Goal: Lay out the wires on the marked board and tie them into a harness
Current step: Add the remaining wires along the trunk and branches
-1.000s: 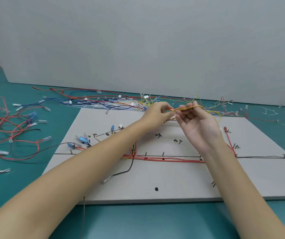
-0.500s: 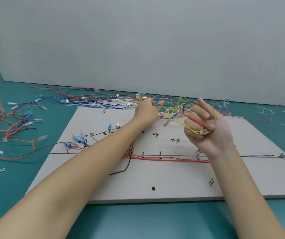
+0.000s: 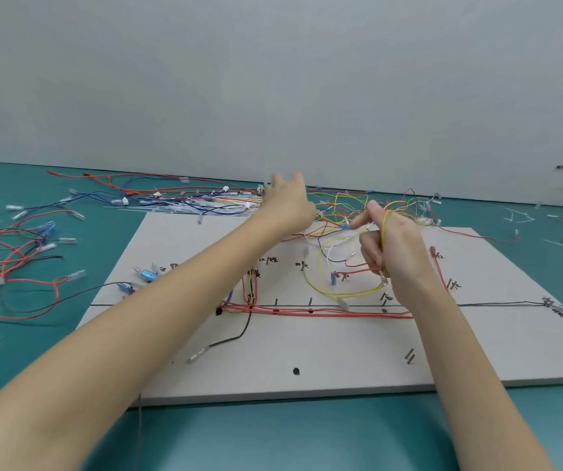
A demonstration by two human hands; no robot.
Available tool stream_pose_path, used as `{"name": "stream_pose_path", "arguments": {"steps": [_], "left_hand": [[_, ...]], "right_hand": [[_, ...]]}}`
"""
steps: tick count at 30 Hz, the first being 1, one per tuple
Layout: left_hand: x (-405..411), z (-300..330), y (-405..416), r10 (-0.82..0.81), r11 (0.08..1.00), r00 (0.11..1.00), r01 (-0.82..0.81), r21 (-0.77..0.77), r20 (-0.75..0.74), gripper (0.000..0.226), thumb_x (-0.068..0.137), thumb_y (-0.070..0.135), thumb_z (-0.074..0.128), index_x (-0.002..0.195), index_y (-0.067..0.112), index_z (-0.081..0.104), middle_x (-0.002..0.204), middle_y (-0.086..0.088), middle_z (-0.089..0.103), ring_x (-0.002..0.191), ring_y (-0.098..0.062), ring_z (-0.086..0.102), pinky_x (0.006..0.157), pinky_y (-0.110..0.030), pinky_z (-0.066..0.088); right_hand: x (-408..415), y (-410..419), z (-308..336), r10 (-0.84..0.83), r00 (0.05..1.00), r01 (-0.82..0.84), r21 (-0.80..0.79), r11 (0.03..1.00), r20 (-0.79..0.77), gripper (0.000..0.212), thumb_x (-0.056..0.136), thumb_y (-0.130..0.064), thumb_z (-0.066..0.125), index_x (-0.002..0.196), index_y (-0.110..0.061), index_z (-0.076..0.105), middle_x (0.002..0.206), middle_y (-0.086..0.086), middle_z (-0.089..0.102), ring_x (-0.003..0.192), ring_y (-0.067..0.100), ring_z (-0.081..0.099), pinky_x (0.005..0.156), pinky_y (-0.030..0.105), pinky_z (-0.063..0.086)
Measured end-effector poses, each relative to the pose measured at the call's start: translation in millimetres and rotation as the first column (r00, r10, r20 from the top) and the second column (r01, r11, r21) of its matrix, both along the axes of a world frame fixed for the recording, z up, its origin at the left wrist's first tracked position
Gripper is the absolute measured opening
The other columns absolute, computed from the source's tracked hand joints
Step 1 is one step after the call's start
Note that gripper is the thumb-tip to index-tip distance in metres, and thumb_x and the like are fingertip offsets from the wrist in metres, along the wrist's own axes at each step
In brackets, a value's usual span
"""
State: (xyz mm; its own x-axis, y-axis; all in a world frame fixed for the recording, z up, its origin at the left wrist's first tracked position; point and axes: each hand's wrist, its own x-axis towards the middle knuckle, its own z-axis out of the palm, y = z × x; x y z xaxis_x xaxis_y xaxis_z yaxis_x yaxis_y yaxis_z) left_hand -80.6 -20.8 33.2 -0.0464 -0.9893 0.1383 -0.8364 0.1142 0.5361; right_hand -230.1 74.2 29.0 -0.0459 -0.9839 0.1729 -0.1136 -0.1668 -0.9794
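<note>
- Right hand point(image 3: 397, 248) grips thin yellow wires point(image 3: 338, 290) looping onto the white marked board point(image 3: 341, 348).
- Left hand point(image 3: 288, 207), fingers spread, reaches over tangled coloured wires point(image 3: 205, 200) on the teal surface point(image 3: 273, 436).

The teal table point(image 3: 307, 436) carries the marked board point(image 3: 341, 355) (under the gripping hand) and loose wires point(image 3: 11, 253) well left.

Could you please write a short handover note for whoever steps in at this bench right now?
Right hand: grips a loop of yellow wire that hangs onto the marked board.
Left hand: fingers spread, blurred, holding nothing, reaching over the loose wire pile behind the board.
Done: red wires lie along the board's long black line.
Left: place the yellow wire and other wires; no ties seen yet.
</note>
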Motion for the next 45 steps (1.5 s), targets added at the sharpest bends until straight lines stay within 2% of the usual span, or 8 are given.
{"name": "stream_pose_path", "arguments": {"steps": [5,11,15,19,27,32,38,45], "left_hand": [[-7.5,20.9,43.4,-0.217,0.914,0.696,0.39,0.107,-0.685,0.045,0.082,-0.016,0.033,0.103,0.008,0.065,0.102,-0.012,0.065,0.082,-0.015,0.06,0.069,-0.025,0.046],[22.8,11.0,72.5,-0.485,0.533,0.563,0.797,0.284,-0.669,0.057,0.063,-0.008,0.058,0.112,0.021,0.054,0.115,0.002,0.068,0.121,-0.008,0.056,0.097,-0.027,0.039],[14.7,-17.2,88.9,-0.637,0.714,0.708,0.691,0.112,-0.306,0.018,0.085,0.015,0.072,0.093,0.024,0.059,0.09,0.014,0.063,0.088,0.003,0.058,0.079,-0.017,0.046],[15.4,-17.8,91.2,-0.471,0.815,0.661,0.58,-0.001,-0.584,0.028,0.104,0.013,0.041,0.08,0.014,0.056,0.086,-0.012,0.066,0.079,-0.004,0.064,0.085,-0.024,0.049],[46.0,14.2,66.8,0.146,0.946,-0.229,0.316,0.068,-0.962,0.043,0.108,0.029,0.026,0.069,0.014,0.036,0.047,0.0,0.035,0.066,-0.023,0.068,0.078,-0.036,0.057],[60.6,11.4,67.3,0.288,0.912,-0.372,0.389,0.133,-0.883,0.041,0.104,0.014,0.028,0.064,0.014,0.034,0.044,0.001,0.029,0.051,-0.016,0.036,0.083,-0.044,0.057],[63.7,-0.7,69.5,0.39,0.882,-0.245,0.377,0.283,-0.888,0.038,0.106,0.024,0.031,0.071,0.013,0.04,0.053,0.001,0.043,0.034,-0.01,0.036,0.048,-0.026,0.056],[54.7,-12.3,74.6,0.199,0.895,0.658,0.181,0.409,-0.726,0.015,0.095,0.018,0.052,0.09,0.011,0.065,0.098,-0.014,0.071,0.043,-0.013,0.052,0.037,-0.015,0.04]], "right_hand": [[14.5,3.9,-6.4,-0.107,0.994,0.102,-0.26,0.96,-0.004,0.038,0.106,-0.032,0.033,0.097,-0.011,0.064,0.042,0.003,0.044,0.038,0.007,0.038,0.041,0.014,0.032],[22.8,10.4,-0.3,-0.142,0.989,0.151,-0.354,0.923,0.051,0.032,0.106,-0.03,0.035,0.099,-0.018,0.063,0.05,0.009,0.051,0.044,0.011,0.047,0.049,0.023,0.041],[33.2,18.6,2.0,-0.04,0.998,0.056,-0.331,0.942,0.055,0.031,0.105,-0.027,0.039,0.099,-0.012,0.066,0.057,0.011,0.054,0.037,0.02,0.044,0.036,0.022,0.032],[37.1,21.3,6.5,0.064,0.998,-0.052,-0.343,0.938,0.023,0.034,0.103,-0.022,0.045,0.091,-0.002,0.07,0.077,0.006,0.065,0.064,0.022,0.061,0.054,0.037,0.049],[14.7,-4.6,-20.5,-0.098,0.838,-0.012,-0.198,0.98,-0.536,0.061,0.08,0.009,0.049,0.133,-0.021,0.053,0.126,0.008,0.047,0.117,0.018,0.047,0.099,0.034,0.042],[1.4,-23.8,-39.5,-0.032,0.812,0.014,-0.036,0.999,-0.583,0.063,0.092,-0.009,0.054,0.146,-0.033,0.031,0.128,0.004,0.045,0.099,0.016,0.05,0.081,0.025,0.036],[5.6,-42.4,-30.2,-0.13,0.966,0.139,0.028,0.99,-0.222,0.048,0.095,-0.009,0.049,0.142,-0.015,0.045,0.11,-0.002,0.058,0.084,0.015,0.056,0.069,0.03,0.054],[0.1,-41.9,-23.8,-0.177,0.85,0.053,0.252,0.966,0.497,0.008,0.088,0.0,0.064,0.093,-0.006,0.061,0.084,0.009,0.064,0.065,0.015,0.063,0.058,0.019,0.055]]}}
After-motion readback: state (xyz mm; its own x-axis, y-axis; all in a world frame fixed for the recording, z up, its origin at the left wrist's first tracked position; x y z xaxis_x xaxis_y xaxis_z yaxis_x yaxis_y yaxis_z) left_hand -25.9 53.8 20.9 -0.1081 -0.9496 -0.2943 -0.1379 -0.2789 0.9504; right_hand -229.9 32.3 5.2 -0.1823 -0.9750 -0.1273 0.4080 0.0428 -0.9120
